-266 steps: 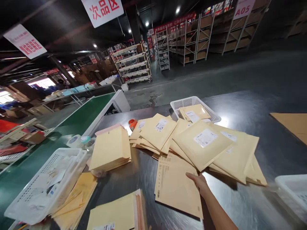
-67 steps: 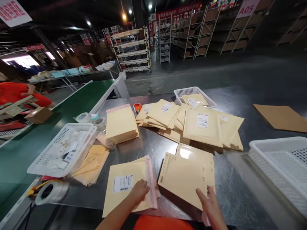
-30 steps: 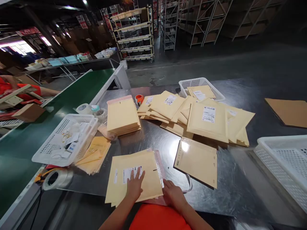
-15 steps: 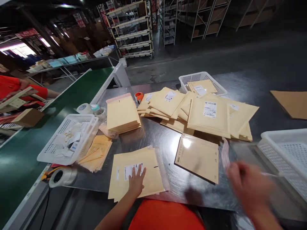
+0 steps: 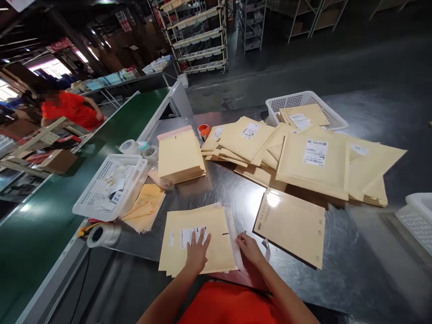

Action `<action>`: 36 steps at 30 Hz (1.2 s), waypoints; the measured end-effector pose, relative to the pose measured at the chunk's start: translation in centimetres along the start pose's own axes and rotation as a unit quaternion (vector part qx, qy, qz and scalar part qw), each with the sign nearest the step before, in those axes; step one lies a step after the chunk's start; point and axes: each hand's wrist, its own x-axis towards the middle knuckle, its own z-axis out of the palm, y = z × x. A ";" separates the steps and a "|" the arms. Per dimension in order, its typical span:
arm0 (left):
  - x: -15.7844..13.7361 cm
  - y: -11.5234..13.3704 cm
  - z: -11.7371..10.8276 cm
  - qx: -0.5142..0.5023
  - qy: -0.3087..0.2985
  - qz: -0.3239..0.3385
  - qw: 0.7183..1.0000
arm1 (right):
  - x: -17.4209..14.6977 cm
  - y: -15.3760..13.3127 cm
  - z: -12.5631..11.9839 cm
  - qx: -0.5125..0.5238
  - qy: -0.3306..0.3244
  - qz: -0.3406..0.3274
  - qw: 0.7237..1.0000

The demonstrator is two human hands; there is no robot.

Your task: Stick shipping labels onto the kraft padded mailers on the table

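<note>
My left hand [image 5: 196, 254] rests with its fingers spread on a yellow padded envelope [image 5: 216, 225] that carries a white label. Under it, the edges of more envelopes stick out. At the envelope's right side is a clear flap [image 5: 233, 234], whose outer edge my right hand [image 5: 249, 247] pinches with curled fingers. A thin pale strip [image 5: 267, 250] curls beside the right wrist; whether that hand also holds it, I cannot tell. To the right, a tan envelope [image 5: 290, 227] with small print lies flat on the metal table.
Labelled envelopes [image 5: 313, 175] lie heaped behind, beside an orange tape roll [image 5: 204, 130] and an envelope stack [image 5: 180, 155]. White baskets [image 5: 84, 208] stand left, back and right. A green conveyor [image 5: 43, 198] runs along the left, with a person in orange [image 5: 77, 110] beyond.
My right hand has come left from the table's right side to the envelope's flap. The left hand stays flat on the envelope. The view has turned slightly, showing more of the person beyond the conveyor.
</note>
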 end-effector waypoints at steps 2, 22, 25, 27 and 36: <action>0.1 0.0 0.1 0.005 0.002 0.001 1.000 | 0.4 -0.1 0.3 0.000 -0.010 -0.020 1.000; 1.0 -0.3 3.6 -0.031 0.067 0.000 0.997 | 12.3 -6.8 3.8 -0.287 0.073 -0.033 0.955; 0.9 -0.1 3.2 -0.024 0.066 0.003 0.998 | 4.5 -4.2 5.0 -0.298 0.037 -0.049 0.953; 0.9 -0.1 3.1 -0.019 0.071 0.009 0.997 | -1.6 -1.6 5.7 -0.304 0.010 -0.055 0.951; 0.3 0.5 1.4 -0.025 -0.005 0.003 1.000 | -2.2 -1.4 4.1 -0.026 0.015 0.105 0.994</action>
